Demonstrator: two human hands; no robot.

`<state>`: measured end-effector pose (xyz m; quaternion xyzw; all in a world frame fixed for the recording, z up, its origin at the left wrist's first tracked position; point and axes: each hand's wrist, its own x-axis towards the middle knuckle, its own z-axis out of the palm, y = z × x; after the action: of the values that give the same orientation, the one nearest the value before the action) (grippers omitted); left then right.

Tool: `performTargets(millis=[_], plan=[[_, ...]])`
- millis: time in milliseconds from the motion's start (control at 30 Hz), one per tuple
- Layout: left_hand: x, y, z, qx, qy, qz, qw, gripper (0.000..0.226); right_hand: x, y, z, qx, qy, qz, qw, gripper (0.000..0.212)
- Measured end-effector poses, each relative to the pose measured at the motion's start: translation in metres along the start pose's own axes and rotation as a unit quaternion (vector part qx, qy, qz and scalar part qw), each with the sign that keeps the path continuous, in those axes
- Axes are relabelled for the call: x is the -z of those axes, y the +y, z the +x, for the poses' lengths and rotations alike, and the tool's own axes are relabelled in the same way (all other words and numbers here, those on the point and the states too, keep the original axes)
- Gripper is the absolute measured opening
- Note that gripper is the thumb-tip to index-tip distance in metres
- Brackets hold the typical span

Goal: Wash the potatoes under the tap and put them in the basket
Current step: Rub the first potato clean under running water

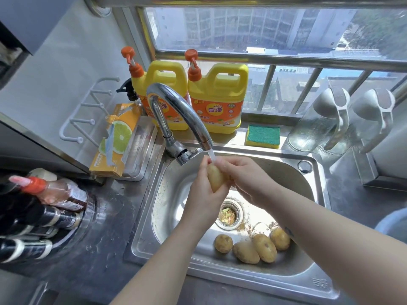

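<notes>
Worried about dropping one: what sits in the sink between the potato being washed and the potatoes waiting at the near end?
In the head view, the drain, holding food scraps, lies between the held potato and the four potatoes.

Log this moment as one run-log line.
step: washing | left hand: holds potato | right hand: holds potato | tap: running | sink: four more potatoes

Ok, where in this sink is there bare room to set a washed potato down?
Bare floor: the left of the sink, between its wall and the drain, and the back right corner under the overflow hole. Crowded: the front right, where four potatoes lie.
</notes>
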<state>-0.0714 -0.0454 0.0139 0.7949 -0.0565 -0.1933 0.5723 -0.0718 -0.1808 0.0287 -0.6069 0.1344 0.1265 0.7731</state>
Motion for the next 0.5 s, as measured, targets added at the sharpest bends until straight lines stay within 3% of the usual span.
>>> performTargets(millis=[100,233,367,500], plan=[[-0.001,0.0,0.003,0.0,-0.005,-0.018,1.0,0.071,-0.002,0.005,0.001,0.029,0.012,-0.081,0.996,0.026],[0.005,-0.001,-0.001,-0.013,-0.013,-0.014,1.0,0.057,0.003,0.001,0.004,-0.006,-0.039,-0.022,0.999,0.024],[0.012,-0.002,-0.002,-0.009,-0.037,-0.012,0.999,0.082,0.011,-0.011,0.0,-0.051,-0.087,0.032,0.994,0.025],[0.012,0.001,0.002,-0.015,-0.073,-0.015,0.997,0.082,0.004,-0.01,0.0,-0.005,-0.056,-0.042,0.998,0.021]])
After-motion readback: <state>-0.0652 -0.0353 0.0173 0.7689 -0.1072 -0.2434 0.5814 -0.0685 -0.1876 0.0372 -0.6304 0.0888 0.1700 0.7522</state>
